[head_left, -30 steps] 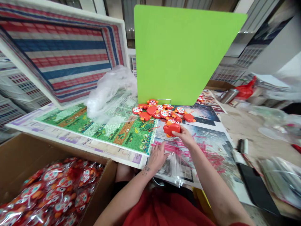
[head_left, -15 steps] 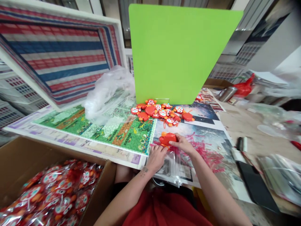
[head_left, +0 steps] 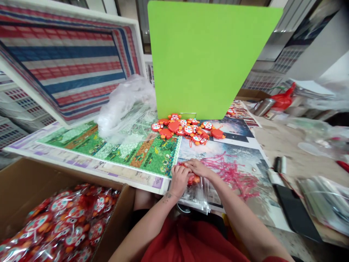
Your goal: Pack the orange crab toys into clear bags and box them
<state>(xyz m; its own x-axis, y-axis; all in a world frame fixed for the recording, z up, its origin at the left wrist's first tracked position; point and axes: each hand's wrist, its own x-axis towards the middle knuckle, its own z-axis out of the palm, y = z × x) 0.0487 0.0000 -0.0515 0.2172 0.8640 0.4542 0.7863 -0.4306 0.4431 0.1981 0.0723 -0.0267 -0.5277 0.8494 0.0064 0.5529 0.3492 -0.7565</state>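
Note:
A red and orange plastic animal toy [head_left: 194, 179] lies low between my hands at the table's front edge, mostly covered by fingers. It appears to be in the mouth of a clear plastic bag [head_left: 200, 198], the top one of a small stack. My left hand [head_left: 180, 179] curls over the bag and the toy's left side. From the right, my right hand [head_left: 200, 168] presses bent fingers onto the toy's upper end, touching the left fingers. Farther back sits a pile of similar red toys [head_left: 188, 130] with dotted white faces.
A cardboard box [head_left: 120, 214] of bagged toys stands at lower left. Pink ties [head_left: 231, 174] lie right of my hands. Behind are a green board [head_left: 215, 62], crumpled clear plastic [head_left: 125, 109] and a tilted lined crate [head_left: 81, 69]. A black phone [head_left: 296, 211] lies at right.
The red toy has moved down toward me, from above the bags to the bag opening. My right hand has shifted left and both hands now close over it.

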